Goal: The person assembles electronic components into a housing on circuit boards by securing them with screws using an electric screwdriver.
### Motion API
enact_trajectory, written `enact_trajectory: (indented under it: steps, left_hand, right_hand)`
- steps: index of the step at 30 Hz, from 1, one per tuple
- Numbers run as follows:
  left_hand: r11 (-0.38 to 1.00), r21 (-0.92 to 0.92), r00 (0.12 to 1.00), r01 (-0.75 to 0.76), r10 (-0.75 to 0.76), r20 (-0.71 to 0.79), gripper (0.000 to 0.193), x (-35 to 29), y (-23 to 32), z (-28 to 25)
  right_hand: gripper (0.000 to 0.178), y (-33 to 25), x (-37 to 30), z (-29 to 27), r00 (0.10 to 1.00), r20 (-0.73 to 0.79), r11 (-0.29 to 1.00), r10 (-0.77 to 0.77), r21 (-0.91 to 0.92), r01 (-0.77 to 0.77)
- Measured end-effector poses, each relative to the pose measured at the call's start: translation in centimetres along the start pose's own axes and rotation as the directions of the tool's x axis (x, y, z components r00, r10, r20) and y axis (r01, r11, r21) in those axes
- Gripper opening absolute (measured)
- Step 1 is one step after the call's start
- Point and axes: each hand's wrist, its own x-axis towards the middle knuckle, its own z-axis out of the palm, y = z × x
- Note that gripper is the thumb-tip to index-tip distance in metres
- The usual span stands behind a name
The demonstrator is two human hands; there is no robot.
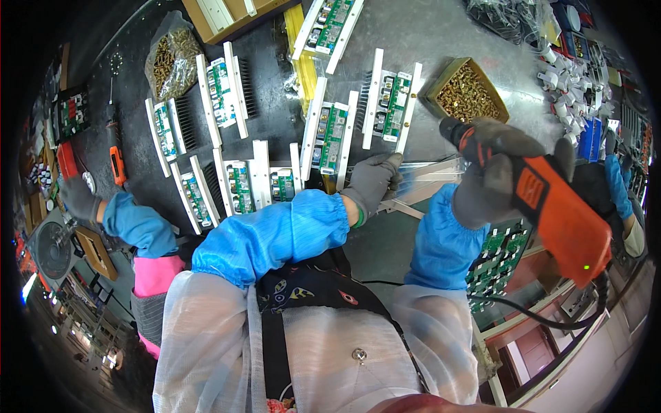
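My right hand (492,175), in a grey glove, is wrapped round an orange and black electric screwdriver (568,217). Its dark tip end points up and left, close to a box of brass-coloured screws (469,93). My left hand (372,182), also gloved, is closed with the fingertips together, below a circuit board assembly (391,107) with white side rails. Whatever those fingers pinch is hidden. Just left of that hand stands another green board assembly (330,138) with white rails. Pale flat strips (427,175) lie between my two hands.
Several more railed boards (222,89) cover the left of the dark table. A plastic bag of screws (172,58) lies behind them. Another person's gloved hand (81,199) is at the left, near an orange screwdriver (117,162). White connectors (575,96) are heaped at far right. A black cable (544,316) trails from my tool.
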Motion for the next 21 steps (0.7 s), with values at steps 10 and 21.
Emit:
enact_trajectory:
  steps: [10, 21]
  left_hand:
    - [0.991, 0.133, 0.933, 0.028, -0.074, 0.352, 0.031, -3.3, 0.1, -0.9]
    - [0.955, 0.262, 0.801, -0.139, -0.048, 0.597, 0.033, -2.4, 0.0, -1.3]
  right_hand:
    - [0.031, 2.6, 1.8, 1.4, 0.987, -0.132, 0.959, -0.087, -0.279, 0.047]
    - [0.049, 2.8, 1.9, 1.9, 0.999, 0.033, 0.991, -0.041, -0.13, 0.045]
